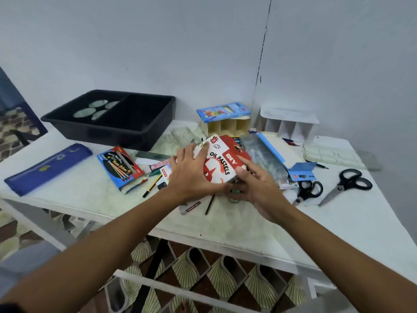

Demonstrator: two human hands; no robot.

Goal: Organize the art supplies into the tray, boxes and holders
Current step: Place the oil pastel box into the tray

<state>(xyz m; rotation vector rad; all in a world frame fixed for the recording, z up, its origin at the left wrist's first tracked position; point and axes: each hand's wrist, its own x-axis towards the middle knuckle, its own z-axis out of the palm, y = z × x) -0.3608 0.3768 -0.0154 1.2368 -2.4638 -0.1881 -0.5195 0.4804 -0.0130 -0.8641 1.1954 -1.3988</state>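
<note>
Pale walls meet in a corner behind the white table [94,190], which carries a scatter of art supplies. Near its middle, both hands hold a red and white oil pastels box [222,160] tilted above the clutter. The left hand [191,177] lies over the box's left side with fingers spread and curled onto its face; the right hand [257,188] holds the lower right edge, thumb on top, so each grip is closed on the box. A black two-compartment tray [112,116] sits at the back left. A blue pencil pouch [48,169] lies at the left, with a coloured pencil box [120,169] beside it. A wooden compartment holder [228,127] stands at the back with a blue box [223,111] on top. Two pairs of black-handled scissors [347,184] lie at the right.
</note>
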